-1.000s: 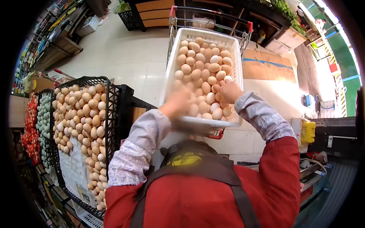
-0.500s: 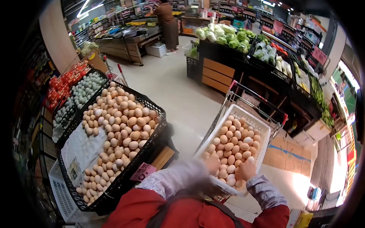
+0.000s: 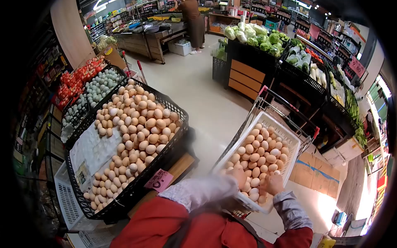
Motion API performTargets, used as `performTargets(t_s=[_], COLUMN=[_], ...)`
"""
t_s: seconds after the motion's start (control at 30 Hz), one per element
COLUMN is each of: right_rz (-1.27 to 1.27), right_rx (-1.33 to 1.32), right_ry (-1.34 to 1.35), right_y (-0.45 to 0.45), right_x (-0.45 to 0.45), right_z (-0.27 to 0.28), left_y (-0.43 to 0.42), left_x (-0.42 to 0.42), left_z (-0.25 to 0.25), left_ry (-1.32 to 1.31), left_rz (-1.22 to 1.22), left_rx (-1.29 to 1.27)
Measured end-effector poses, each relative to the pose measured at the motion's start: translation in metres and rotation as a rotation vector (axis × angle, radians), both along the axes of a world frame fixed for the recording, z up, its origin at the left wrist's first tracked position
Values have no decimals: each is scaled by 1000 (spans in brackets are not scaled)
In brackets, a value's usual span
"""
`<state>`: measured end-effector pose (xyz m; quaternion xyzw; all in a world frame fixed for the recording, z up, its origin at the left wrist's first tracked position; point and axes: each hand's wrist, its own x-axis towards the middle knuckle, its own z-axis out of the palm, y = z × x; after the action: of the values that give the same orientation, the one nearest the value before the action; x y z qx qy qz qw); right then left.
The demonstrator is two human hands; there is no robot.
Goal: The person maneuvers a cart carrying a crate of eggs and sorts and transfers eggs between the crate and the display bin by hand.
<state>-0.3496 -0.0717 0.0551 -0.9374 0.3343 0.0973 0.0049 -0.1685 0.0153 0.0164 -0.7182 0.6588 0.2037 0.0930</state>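
Both hands are down among brown eggs in a white plastic crate, which sits on a shopping cart. My left hand is at the crate's near left part, its fingers curled down onto the eggs and slightly blurred; what lies under them is hidden. Near the right rim, my right hand has its fingers bent round eggs at the near end. To the left, a large black crate holds a heap of brown eggs, with a bare white liner showing on one side.
A pink price tag hangs on the black crate's near side. Pale green eggs and red-netted goods lie beyond it. Across the aisle stands a vegetable display with cabbages. A person in brown stands farther back.
The view has shifted slightly, so the surroundings sit further right. My left hand has moved a little within the white crate; my right hand stays at its near right part.
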Motion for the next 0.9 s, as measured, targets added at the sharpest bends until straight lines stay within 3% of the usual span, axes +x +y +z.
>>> performTargets(t_s=[0.03,0.1,0.2,0.23,0.3,0.33,0.4,0.47,0.5,0.57,0.63,0.7,0.83,0.9], right_rz=[-3,-244,-457,-462,-512,-457,-526,-775,-775,-881,-843,-713,-500,-525], right_rx=[15,422,1051,1052,1672,1733,1767,1718,1718,1482,1460,1373,1308,1336], right_ry=[7,-282,-638,-641,-1117,-1169,-1203,-1184,-1186,-869,-768,-488,-554,-549], right_y=[-4,-14,-37,-36,-17,-17,-21,-28,-30,-33,-33,-36,-61,-65], right_x=[1,-3,-14,-20,-8,-6,-4,-1,1,8,14,19,9,10], right_z=[4,8,-15,-19,25,29,29,27,26,25,28,18,-43,-33], left_y=[-4,-11,-11,-10,-9,-7,-8,-12,-12,-10,-11,-16,-18,-14], left_x=[-4,-10,-11,-10,-8,-7,-4,0,0,-3,-10,-14,-14,-12], left_z=[-1,-20,-17,-13,-17,-13,-11,-16,-23,-39,-53,-61,-67,-69], left_ry=[-44,-164,-142,-135,-125,-143,-162,-108,-109,-145,-170,-193,-232,-191], left_rz=[-27,-73,-81,-79,-128,-119,-111,-224,-225,-139,-97,-54,-97,-165], left_rx=[47,96,100,94,61,25,-10,168,168,65,73,84,168,125])
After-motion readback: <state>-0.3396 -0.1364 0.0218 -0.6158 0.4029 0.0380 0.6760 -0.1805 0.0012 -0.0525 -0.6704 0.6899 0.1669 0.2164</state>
